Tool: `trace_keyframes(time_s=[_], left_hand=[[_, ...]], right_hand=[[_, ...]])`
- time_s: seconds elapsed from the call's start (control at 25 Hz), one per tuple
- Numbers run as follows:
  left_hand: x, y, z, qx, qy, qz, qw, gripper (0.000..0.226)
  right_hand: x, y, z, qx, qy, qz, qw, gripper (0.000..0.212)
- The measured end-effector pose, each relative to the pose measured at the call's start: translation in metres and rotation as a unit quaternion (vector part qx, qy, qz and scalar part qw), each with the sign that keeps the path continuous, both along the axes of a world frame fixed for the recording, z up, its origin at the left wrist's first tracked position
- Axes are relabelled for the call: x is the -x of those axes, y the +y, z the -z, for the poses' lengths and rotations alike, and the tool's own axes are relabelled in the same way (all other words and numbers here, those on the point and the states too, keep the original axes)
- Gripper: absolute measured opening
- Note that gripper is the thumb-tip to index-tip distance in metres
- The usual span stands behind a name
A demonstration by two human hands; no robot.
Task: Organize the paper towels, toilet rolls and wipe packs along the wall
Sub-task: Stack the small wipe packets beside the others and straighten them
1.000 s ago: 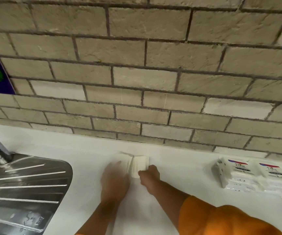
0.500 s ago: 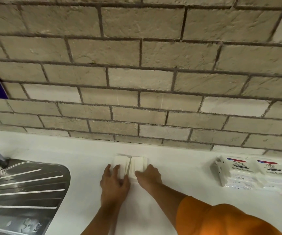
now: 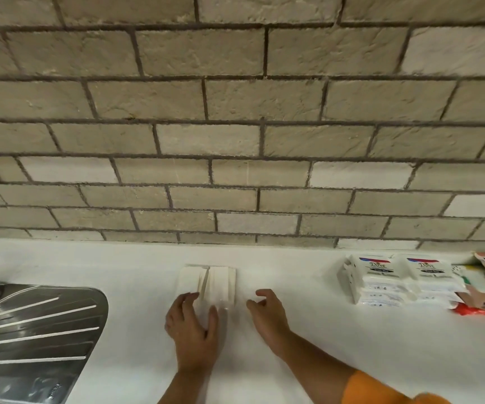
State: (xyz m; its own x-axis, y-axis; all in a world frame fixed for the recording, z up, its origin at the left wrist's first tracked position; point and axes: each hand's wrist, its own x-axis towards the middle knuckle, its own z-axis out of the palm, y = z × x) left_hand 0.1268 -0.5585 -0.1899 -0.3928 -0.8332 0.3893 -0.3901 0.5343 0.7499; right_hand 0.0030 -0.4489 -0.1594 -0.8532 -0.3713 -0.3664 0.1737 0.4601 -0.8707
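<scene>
Two towel stacks (image 3: pixel 209 282) side by side on desk (image 3: pixel 119 268), near wall (image 3: pixel 235 141), left of wipe packs (image 3: pixel 398 279). Your left hand (image 3: pixel 194 330) open, touching near edge; right hand (image 3: pixel 267 313) loosely curled, empty (just beside stacks). Sheets likely light, floppy: squeeze both ends, slide, don't lift.

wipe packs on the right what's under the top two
More white packs lie stacked under the two labelled wipe packs, on the white counter. How many layers is unclear, and the counter beneath them is covered.
</scene>
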Motion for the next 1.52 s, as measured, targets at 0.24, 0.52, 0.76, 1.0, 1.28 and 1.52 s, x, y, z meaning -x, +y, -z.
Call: trace_keyframes(time_s=[0.24,0.52,0.76,1.0,1.28,1.52], left_hand=[[0.037,0.151,-0.008,-0.244,0.052,0.123,0.961,0.035],[0.137,0.248,-0.028,-0.498,-0.016,0.127,0.858,0.034],[0.229,0.297,-0.058,-0.699,0.115,0.123,0.695,0.053],[0.289,0.312,-0.064,-0.73,0.171,0.027,0.661,0.084],[0.295,0.303,-0.049,-0.655,0.223,-0.084,0.717,0.064],[0.274,0.271,-0.049,-0.643,0.232,-0.099,0.723,0.048]], right_hand=[[0.002,0.12,0.004,0.165,-0.064,0.181,0.967,0.027],[0.091,0.257,-0.008,0.205,-0.09,0.368,0.902,0.022],[0.176,0.318,-0.027,0.29,-0.234,0.416,0.83,0.043],[0.216,0.316,-0.046,0.433,-0.286,0.315,0.795,0.052],[0.228,0.314,-0.034,0.337,-0.332,0.326,0.819,0.047],[0.209,0.283,-0.029,0.316,-0.331,0.317,0.831,0.055]])
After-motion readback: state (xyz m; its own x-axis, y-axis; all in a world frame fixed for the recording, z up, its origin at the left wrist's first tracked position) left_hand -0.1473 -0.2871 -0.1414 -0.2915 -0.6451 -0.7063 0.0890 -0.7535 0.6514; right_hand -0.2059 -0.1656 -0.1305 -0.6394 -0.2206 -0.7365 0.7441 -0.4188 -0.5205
